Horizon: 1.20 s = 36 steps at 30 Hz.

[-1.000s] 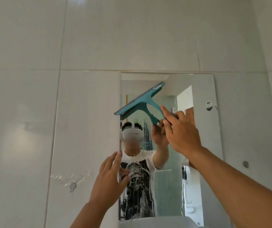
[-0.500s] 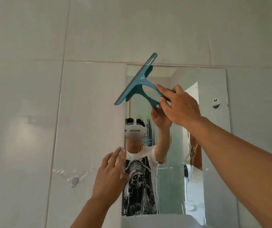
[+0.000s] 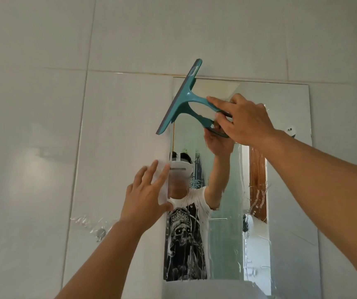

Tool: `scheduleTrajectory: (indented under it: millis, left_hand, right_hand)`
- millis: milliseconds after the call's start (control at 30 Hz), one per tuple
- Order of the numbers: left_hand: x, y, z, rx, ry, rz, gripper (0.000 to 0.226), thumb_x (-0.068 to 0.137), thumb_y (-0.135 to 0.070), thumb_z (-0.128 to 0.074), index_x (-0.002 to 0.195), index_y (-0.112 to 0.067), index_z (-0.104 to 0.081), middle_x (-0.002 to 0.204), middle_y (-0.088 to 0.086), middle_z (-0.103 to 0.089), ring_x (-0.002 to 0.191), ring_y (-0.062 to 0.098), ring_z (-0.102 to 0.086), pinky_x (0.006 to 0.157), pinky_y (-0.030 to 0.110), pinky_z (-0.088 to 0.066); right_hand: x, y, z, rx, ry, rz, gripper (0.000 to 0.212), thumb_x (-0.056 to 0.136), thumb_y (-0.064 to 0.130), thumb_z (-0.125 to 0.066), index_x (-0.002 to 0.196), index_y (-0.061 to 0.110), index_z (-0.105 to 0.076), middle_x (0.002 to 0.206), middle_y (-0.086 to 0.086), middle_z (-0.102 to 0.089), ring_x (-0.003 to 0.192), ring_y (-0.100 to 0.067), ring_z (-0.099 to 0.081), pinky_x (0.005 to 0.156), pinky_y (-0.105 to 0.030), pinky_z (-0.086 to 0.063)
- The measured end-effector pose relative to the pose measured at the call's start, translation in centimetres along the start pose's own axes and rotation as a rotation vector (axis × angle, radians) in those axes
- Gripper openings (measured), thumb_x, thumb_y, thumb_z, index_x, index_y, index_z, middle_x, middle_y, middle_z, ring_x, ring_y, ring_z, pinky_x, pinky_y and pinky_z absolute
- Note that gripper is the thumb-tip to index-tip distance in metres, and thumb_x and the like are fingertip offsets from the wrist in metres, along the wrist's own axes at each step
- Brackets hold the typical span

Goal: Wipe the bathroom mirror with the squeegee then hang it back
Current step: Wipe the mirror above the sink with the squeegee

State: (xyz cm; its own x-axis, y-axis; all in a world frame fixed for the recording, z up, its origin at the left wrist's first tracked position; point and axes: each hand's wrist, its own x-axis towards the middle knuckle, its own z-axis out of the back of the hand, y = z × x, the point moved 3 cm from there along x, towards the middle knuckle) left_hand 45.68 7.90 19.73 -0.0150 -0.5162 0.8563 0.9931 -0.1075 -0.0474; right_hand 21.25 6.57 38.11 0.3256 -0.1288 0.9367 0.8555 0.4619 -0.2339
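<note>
Gripping squeegee [image 3: 182, 100]: right hand [image 3: 245, 121] | left hand [image 3: 146, 195] spread wide, overlapping mirror [image 3: 281, 169] edge

Pale, glossy wall tiles [image 3: 44, 130] cover the whole wall, their thin grout lines running straight up and across. Low on the left, a small metal hook [image 3: 100, 233] sits on one tile, with a patch of crinkled clear adhesive film [image 3: 85, 222] spread around it. At the bottom edge a white rounded ledge [image 3: 205, 289] shows, perhaps the rim of a basin; I cannot tell which. Soft daylight glares off the tiles on the left.
</note>
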Motion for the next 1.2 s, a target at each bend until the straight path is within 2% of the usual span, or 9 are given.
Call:
scheduleTrajectory:
  millis: [133, 267, 367, 433, 667, 833, 967, 1200]
  left_hand:
    - [0.5, -0.1, -0.3, 0.069, 0.048, 0.024, 0.107, 0.077, -0.057, -0.07, 0.149, -0.047, 0.009, 0.161, -0.006, 0.017, 0.147, 0.023, 0.011, 0.113, 0.049, -0.021]
    - [0.5, -0.2, -0.5, 0.097, 0.062, 0.015, 0.106, 0.079, -0.056, -0.068, 0.148, -0.047, 0.012, 0.161, -0.003, 0.021, 0.147, 0.025, 0.015, 0.116, 0.049, -0.015]
    - [0.4, -0.3, -0.5, 0.107, 0.075, 0.01, 0.106, 0.08, -0.055, -0.066, 0.148, -0.046, 0.014, 0.16, -0.002, 0.024, 0.147, 0.027, 0.017, 0.117, 0.049, -0.012]
    - [0.5, -0.4, -0.4, 0.129, 0.086, 0.012, 0.106, 0.08, -0.056, -0.065, 0.148, -0.046, 0.016, 0.16, -0.001, 0.024, 0.147, 0.028, 0.016, 0.117, 0.049, -0.013]
    - [0.7, -0.7, 0.3, 0.15, 0.07, 0.024, 0.109, 0.075, -0.058, -0.07, 0.149, -0.044, 0.009, 0.162, 0.0, 0.012, 0.147, 0.03, 0.005, 0.113, 0.049, -0.024]
    - [0.7, -0.8, 0.3, 0.134, 0.064, 0.027, 0.109, 0.075, -0.056, -0.072, 0.15, -0.045, 0.007, 0.163, -0.001, 0.01, 0.147, 0.029, 0.005, 0.113, 0.049, -0.025]
    - [0.7, -0.8, 0.3, 0.131, 0.067, 0.031, 0.108, 0.075, -0.055, -0.072, 0.15, -0.046, 0.006, 0.163, -0.001, 0.011, 0.147, 0.029, 0.006, 0.114, 0.049, -0.026]
    - [0.6, -0.6, 0.2, 0.111, 0.064, 0.037, 0.107, 0.076, -0.055, -0.071, 0.149, -0.046, 0.007, 0.162, -0.004, 0.013, 0.148, 0.026, 0.009, 0.113, 0.048, -0.028]
  right_hand:
    - [-0.1, -0.2, -0.3, -0.053, 0.054, 0.016, 0.046, 0.098, 0.055, -0.031, 0.144, 0.049, -0.029, 0.095, 0.001, -0.044, 0.086, -0.02, -0.05, 0.084, -0.045, -0.042]
    - [0.0, -0.2, -0.4, -0.139, 0.089, 0.071, 0.047, 0.1, 0.049, -0.032, 0.146, 0.046, -0.026, 0.093, -0.003, -0.044, 0.082, -0.023, -0.05, 0.083, -0.044, -0.043]
    - [0.6, -0.5, -0.2, -0.091, 0.118, 0.071, 0.045, 0.101, 0.042, -0.035, 0.146, 0.044, -0.03, 0.095, -0.006, -0.045, 0.08, -0.024, -0.049, 0.069, -0.038, -0.043]
    - [1.2, -0.7, -0.2, -0.067, 0.113, 0.093, 0.043, 0.102, 0.039, -0.036, 0.144, 0.043, -0.033, 0.097, -0.006, -0.045, 0.081, -0.024, -0.05, 0.066, -0.036, -0.041]
    - [3.0, -1.1, 0.4, -0.111, 0.13, 0.163, 0.043, 0.102, 0.037, -0.032, 0.143, 0.049, -0.031, 0.107, -0.006, -0.048, 0.086, -0.025, -0.046, 0.074, -0.042, -0.043]
    - [4.1, -0.5, 1.1, -0.197, 0.117, 0.225, 0.044, 0.102, 0.034, -0.034, 0.144, 0.045, -0.032, 0.108, -0.01, -0.049, 0.094, -0.03, -0.05, 0.08, -0.046, -0.045]
    - [4.2, -0.6, 0.6, -0.116, 0.195, 0.149, 0.043, 0.102, 0.036, -0.032, 0.144, 0.049, -0.031, 0.101, -0.002, -0.04, 0.09, -0.024, -0.044, 0.082, -0.045, -0.043]
    - [3.0, -2.5, 0.3, -0.098, 0.181, 0.095, 0.043, 0.102, 0.037, -0.032, 0.142, 0.052, -0.032, 0.099, -0.003, -0.043, 0.086, -0.025, -0.047, 0.082, -0.046, -0.046]
